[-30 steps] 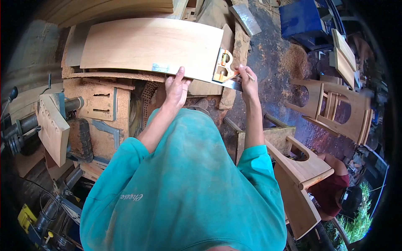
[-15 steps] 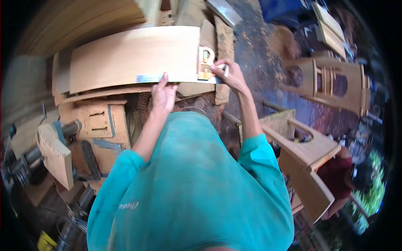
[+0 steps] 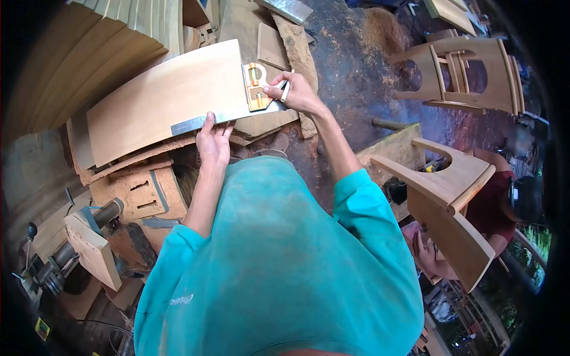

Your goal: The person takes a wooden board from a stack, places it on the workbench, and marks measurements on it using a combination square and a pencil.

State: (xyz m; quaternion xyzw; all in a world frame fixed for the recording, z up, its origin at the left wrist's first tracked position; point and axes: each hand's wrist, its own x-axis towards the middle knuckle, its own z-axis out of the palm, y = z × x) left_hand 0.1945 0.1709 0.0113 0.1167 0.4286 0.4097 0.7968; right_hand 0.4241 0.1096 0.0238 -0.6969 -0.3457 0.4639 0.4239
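A pale wooden board (image 3: 172, 98) lies across the bench at upper left. Along its near edge runs the steel blade of a combination square (image 3: 257, 86), whose head sits against the board's right end. My left hand (image 3: 214, 142) is closed on the near edge, thumb on the blade and fingers partly hidden beneath the board. With its thumb and fingers, my right hand (image 3: 300, 96) grips the head of the square. A pale pencil (image 3: 287, 90) sticks up between the fingers of that same hand.
Stacked boards (image 3: 89, 53) stand at upper left. A clamp with a wooden block (image 3: 92, 249) is at lower left. To the right are a partly assembled wooden piece (image 3: 451, 184), another frame (image 3: 463, 71) and a co-worker in a dark red shirt (image 3: 490, 196). Sawdust (image 3: 383, 32) lies on the floor.
The view has shifted and turned, so the board now sits farther left and tilted. Both hands keep their hold on the board and square; the pencil now points more upright.
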